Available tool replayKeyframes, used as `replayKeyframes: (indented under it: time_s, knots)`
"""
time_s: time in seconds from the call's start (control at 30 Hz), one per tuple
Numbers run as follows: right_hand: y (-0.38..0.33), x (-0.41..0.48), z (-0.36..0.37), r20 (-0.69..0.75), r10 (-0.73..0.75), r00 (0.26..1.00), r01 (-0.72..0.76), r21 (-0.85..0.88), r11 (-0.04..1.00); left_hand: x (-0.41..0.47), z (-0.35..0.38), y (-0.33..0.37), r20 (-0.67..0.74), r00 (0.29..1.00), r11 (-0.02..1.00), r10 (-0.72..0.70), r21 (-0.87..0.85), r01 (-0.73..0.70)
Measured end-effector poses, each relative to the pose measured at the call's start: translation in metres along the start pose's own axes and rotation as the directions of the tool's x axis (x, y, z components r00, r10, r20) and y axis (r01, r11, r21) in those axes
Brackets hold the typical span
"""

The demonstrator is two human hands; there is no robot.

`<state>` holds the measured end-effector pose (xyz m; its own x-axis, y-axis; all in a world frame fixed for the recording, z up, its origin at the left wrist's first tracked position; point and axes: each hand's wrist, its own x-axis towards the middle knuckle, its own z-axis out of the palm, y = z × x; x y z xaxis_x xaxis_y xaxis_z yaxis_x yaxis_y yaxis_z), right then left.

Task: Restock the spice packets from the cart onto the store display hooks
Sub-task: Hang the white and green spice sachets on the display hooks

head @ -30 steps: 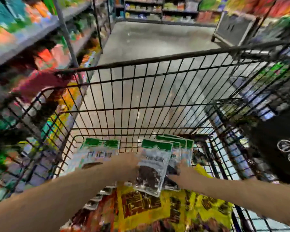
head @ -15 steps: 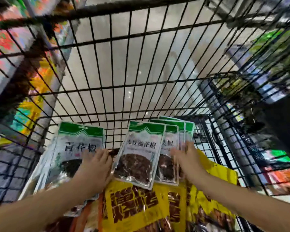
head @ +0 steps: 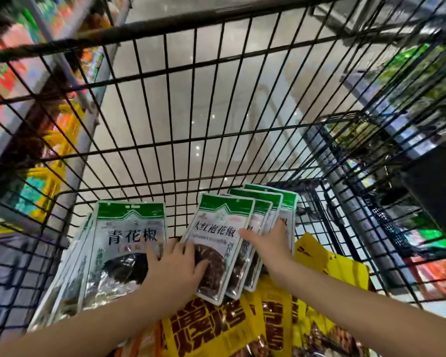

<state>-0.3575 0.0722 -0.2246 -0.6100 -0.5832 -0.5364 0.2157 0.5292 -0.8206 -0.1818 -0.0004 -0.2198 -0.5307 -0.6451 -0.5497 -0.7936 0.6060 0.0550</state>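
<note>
Spice packets with green tops stand in the black wire cart [head: 165, 104]. A green-peppercorn packet [head: 129, 243] leans at the left. A fan of several red-peppercorn packets [head: 224, 228] leans at the middle. My left hand [head: 174, 269] holds the front red packet at its lower left edge, thumb across its face. My right hand [head: 271, 247] lies on the right side of the fan. Its fingers are straight over the rear packets and its thumb touches the front packet's right edge. No display hooks are in view.
Yellow snack bags [head: 224, 328] fill the near end of the cart under my arms. Blurred store shelves [head: 36, 81] run along the left. More shelving [head: 410, 104] stands at the right. Grey floor [head: 216, 86] shows through the wires.
My head tilted down into the cart. My left hand moved right from the green-peppercorn packet to the front red packet. My right hand stayed on the fan.
</note>
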Motion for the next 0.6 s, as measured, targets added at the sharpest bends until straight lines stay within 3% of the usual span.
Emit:
replayKeyframes:
  time_s: [0.33, 0.6]
  knots:
    - [-0.018, 0.012, -0.057, -0.085, -0.064, 0.994, 0.052, -0.143, 0.988, 0.003, -0.007, 0.033, 0.024, 0.959, 0.939, 0.281, -0.213, -0.270]
    - [-0.023, 0.022, -0.062, -0.008, 0.029, 1.000, -0.030, -0.119, 0.992, -0.001, -0.013, 0.046, 0.086, 0.957, 0.933, 0.276, -0.263, -0.245]
